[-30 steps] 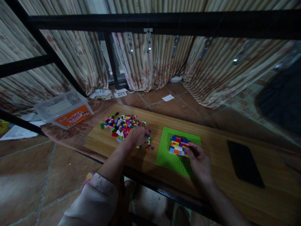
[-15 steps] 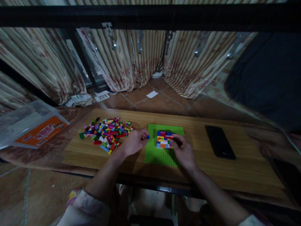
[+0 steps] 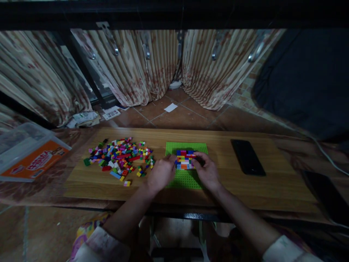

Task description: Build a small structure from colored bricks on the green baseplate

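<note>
Though my left hand's (image 3: 160, 174) grip is unreadable, my right hand's (image 3: 208, 173) fingers clasp the brick block (image 3: 184, 159) between them; I judge it light, stiff, best pinched sidewise.

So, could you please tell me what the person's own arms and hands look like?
Both hands are bare: the left hand and the right hand show no gloves, and no ring or watch can be made out in the dim light. The forearms are uncovered. The left sleeve is pale pinkish-white cloth bunched near the elbow; the right sleeve is pale, only its cuff in view.
</note>
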Action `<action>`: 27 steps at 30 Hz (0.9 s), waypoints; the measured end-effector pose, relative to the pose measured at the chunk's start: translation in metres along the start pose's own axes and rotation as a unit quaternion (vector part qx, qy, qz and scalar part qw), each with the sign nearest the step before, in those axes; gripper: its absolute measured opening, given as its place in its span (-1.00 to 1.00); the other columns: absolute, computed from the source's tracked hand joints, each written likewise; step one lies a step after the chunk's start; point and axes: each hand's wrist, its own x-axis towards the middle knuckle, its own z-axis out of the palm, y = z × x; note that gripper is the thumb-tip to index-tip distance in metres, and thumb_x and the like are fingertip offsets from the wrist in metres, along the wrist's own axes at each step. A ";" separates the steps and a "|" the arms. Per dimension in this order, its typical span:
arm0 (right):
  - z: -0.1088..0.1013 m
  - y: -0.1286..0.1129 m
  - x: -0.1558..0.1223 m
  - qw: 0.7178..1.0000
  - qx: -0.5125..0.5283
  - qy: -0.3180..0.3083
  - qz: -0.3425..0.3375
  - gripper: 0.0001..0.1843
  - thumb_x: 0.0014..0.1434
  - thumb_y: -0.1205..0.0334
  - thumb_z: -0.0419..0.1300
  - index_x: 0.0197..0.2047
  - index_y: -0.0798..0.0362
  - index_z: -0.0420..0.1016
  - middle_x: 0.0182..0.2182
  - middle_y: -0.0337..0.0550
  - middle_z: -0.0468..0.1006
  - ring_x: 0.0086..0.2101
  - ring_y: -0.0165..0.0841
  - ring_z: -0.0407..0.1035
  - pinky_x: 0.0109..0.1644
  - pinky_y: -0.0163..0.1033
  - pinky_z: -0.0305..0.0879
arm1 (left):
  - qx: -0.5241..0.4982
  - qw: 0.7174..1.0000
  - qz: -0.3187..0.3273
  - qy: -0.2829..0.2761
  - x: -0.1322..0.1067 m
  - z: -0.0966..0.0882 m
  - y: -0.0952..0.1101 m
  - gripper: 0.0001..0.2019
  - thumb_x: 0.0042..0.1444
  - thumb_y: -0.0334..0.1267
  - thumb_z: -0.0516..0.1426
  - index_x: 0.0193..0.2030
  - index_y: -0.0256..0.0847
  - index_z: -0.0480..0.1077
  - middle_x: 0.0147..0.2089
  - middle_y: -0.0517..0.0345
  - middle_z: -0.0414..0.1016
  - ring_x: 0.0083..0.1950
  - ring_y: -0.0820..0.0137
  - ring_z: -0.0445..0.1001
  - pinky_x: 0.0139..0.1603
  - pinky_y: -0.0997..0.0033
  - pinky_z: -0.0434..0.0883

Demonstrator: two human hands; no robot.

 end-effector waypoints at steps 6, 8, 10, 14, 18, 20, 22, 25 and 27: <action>0.000 0.001 0.001 1.000 -0.001 -0.002 -0.002 -0.69 0.08 0.10 0.15 -0.10 -0.01 0.46 -0.18 -0.12 0.54 -0.21 -0.25 0.41 -0.07 -0.09 0.32 | 0.006 1.000 0.000 0.029 -0.004 0.008 0.004 -0.79 0.21 -0.36 -0.03 -0.05 -0.22 0.32 -0.14 -0.01 0.50 -0.20 0.29 0.52 -0.18 0.37 0.41; 0.001 0.002 0.001 1.000 0.007 -0.003 0.002 -0.68 0.08 0.11 0.15 -0.09 -0.02 0.45 -0.18 -0.12 0.54 -0.21 -0.25 0.42 -0.07 -0.09 0.32 | -0.023 0.999 0.008 0.045 -0.005 0.010 0.003 -0.79 0.23 -0.34 -0.04 -0.06 -0.21 0.34 -0.14 0.01 0.50 -0.20 0.32 0.52 -0.16 0.39 0.41; 0.001 0.002 0.001 1.000 0.014 -0.005 0.006 -0.68 0.07 0.12 0.15 -0.08 -0.02 0.45 -0.19 -0.12 0.54 -0.23 -0.26 0.42 -0.09 -0.10 0.33 | -0.051 0.997 0.015 0.057 -0.004 0.011 0.001 -0.79 0.24 -0.33 -0.06 -0.09 -0.20 0.36 -0.15 0.03 0.51 -0.19 0.34 0.51 -0.15 0.40 0.41; 0.000 0.001 0.000 1.000 0.005 -0.004 0.000 -0.69 0.08 0.13 0.14 -0.09 -0.01 0.45 -0.19 -0.12 0.53 -0.24 -0.26 0.42 -0.10 -0.11 0.34 | -0.085 0.993 0.012 0.076 -0.004 0.012 0.000 -0.79 0.23 -0.34 -0.04 -0.12 -0.20 0.39 -0.20 0.06 0.53 -0.22 0.35 0.51 -0.16 0.40 0.39; -0.001 0.000 0.001 1.000 -0.004 -0.007 -0.007 -0.69 0.08 0.12 0.14 -0.10 -0.03 0.45 -0.18 -0.13 0.53 -0.22 -0.25 0.42 -0.08 -0.10 0.33 | -0.146 0.986 -0.017 0.076 -0.004 0.010 0.001 -0.81 0.16 -0.37 0.03 -0.16 -0.21 0.44 -0.29 0.12 0.55 -0.35 0.42 0.49 -0.27 0.46 0.37; -0.001 0.000 0.001 1.000 -0.002 -0.008 -0.004 -0.69 0.07 0.12 0.14 -0.10 -0.02 0.44 -0.19 -0.13 0.53 -0.23 -0.26 0.42 -0.09 -0.11 0.33 | -0.188 0.979 -0.035 0.066 -0.004 0.008 0.002 -0.82 0.13 -0.37 0.06 -0.19 -0.20 0.46 -0.34 0.16 0.55 -0.41 0.45 0.47 -0.33 0.49 0.36; -0.001 0.000 0.001 1.000 -0.001 -0.006 -0.002 -0.69 0.07 0.12 0.14 -0.10 -0.02 0.44 -0.19 -0.13 0.53 -0.24 -0.26 0.42 -0.10 -0.11 0.33 | -0.223 0.972 -0.046 0.059 -0.003 0.007 0.003 -0.83 0.10 -0.37 0.07 -0.22 -0.20 0.47 -0.36 0.17 0.55 -0.41 0.46 0.47 -0.34 0.51 0.36; -0.001 -0.002 0.000 1.000 -0.010 -0.002 -0.004 -0.69 0.07 0.12 0.13 -0.10 0.00 0.45 -0.17 -0.11 0.53 -0.21 -0.25 0.42 -0.07 -0.11 0.32 | -0.246 0.966 -0.057 0.060 0.002 0.009 0.002 -0.86 0.09 -0.36 0.08 -0.28 -0.21 0.47 -0.36 0.16 0.56 -0.36 0.44 0.49 -0.33 0.51 0.36; -0.001 -0.004 0.000 1.000 -0.015 0.001 -0.007 -0.69 0.08 0.12 0.13 -0.10 0.00 0.46 -0.16 -0.11 0.53 -0.19 -0.25 0.42 -0.05 -0.11 0.31 | -0.254 0.963 -0.062 0.059 0.006 0.012 0.001 -0.87 0.09 -0.33 0.08 -0.32 -0.21 0.47 -0.37 0.16 0.55 -0.37 0.44 0.48 -0.34 0.51 0.36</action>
